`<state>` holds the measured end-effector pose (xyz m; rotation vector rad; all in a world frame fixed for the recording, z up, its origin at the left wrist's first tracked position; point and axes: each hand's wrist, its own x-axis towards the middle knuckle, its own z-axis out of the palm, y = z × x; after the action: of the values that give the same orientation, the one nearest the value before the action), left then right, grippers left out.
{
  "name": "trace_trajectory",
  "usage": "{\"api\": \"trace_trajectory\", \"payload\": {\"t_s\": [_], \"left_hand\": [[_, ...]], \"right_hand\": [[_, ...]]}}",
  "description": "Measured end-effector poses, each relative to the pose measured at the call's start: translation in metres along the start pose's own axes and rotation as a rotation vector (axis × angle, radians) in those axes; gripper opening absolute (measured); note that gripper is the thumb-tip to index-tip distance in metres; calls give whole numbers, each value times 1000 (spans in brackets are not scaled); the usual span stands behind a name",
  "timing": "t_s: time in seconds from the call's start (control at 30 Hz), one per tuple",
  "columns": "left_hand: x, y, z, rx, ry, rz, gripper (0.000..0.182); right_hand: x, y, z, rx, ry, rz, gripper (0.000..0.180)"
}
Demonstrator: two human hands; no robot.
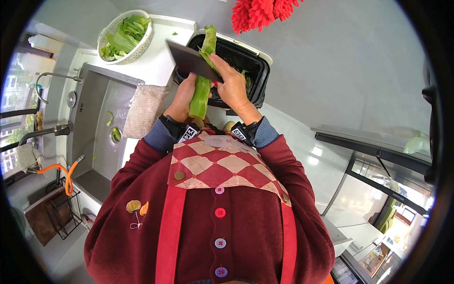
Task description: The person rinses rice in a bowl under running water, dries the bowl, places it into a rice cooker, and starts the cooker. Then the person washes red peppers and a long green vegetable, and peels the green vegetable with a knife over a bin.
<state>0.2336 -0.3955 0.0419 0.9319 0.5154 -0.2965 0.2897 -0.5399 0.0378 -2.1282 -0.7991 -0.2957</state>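
Observation:
My left hand (184,95) grips a thick green stem (201,96), likely celtuce, near its lower end. The stem slants away from me over a black-lined trash bin (260,76). In my right hand (233,82) is a cleaver (191,59), its broad dark blade lying across the stem. A strip of green peel (208,59) hangs beside the blade near my right fingers. The cleaver's handle is mostly hidden by my right hand. Some green scraps (247,81) lie inside the bin.
Left is a steel sink (106,96) with peel scraps and a faucet (46,133). A beige cloth (145,110) drapes over its edge. A white colander (143,49) of leaves stands on the counter (165,33). Red fluffy fabric (260,14) hangs on the wall.

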Motion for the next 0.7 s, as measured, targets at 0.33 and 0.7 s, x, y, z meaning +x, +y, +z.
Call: {"api": "trace_trajectory", "payload": {"t_s": [0.33,0.7], "left_hand": [[-16,5,-19,-170,-162,-148,53],[16,16,-36,-234,-32,31,45]], "right_hand": [[15,47,-10,-44,38,408,45],[-12,43,-16,-96,-121,419,67]]}}
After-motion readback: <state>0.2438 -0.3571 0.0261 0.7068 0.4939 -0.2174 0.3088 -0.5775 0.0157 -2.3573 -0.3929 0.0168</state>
